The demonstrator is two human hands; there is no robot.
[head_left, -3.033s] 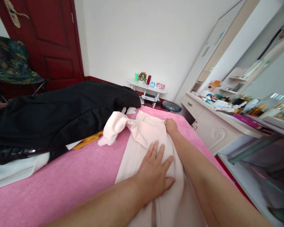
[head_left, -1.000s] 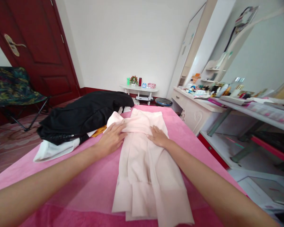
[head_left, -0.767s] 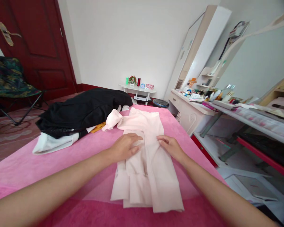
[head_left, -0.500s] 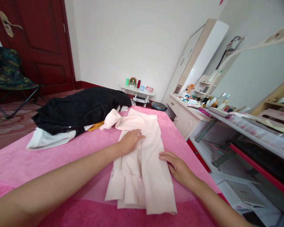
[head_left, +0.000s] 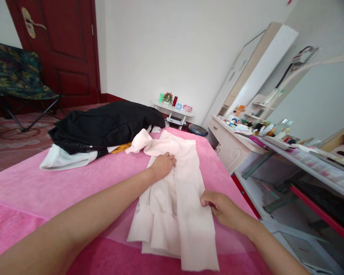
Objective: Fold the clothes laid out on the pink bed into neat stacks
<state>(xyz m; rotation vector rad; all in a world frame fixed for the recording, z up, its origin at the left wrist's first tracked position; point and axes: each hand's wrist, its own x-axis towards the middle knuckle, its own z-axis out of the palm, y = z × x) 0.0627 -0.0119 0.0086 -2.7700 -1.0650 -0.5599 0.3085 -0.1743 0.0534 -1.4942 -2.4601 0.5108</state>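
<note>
A pale pink long-sleeved top [head_left: 166, 198] lies folded lengthwise on the bed, a long sleeve running down its right side and a flared hem towards me. My left hand [head_left: 162, 167] is on its upper middle, fingers bent together at the inner edge of the sleeve fold. Lower down, my right hand [head_left: 222, 208] pinches the outer right edge of the sleeve between thumb and fingers. A bunched pink end of the garment sticks out at the upper left.
Black clothing [head_left: 103, 126] is heaped on the pink bedspread [head_left: 83, 191], with a white garment [head_left: 67, 157] beneath. A folding chair [head_left: 17, 80] stands by the red door [head_left: 65, 42]. A small shelf [head_left: 172, 109] is beyond the bed; a cluttered dressing table [head_left: 232, 143] stands right.
My right hand has closed on the sleeve's edge, and the sleeve's lower end has shifted slightly towards me. My left hand's fingers have drawn in. The view has turned slightly left.
</note>
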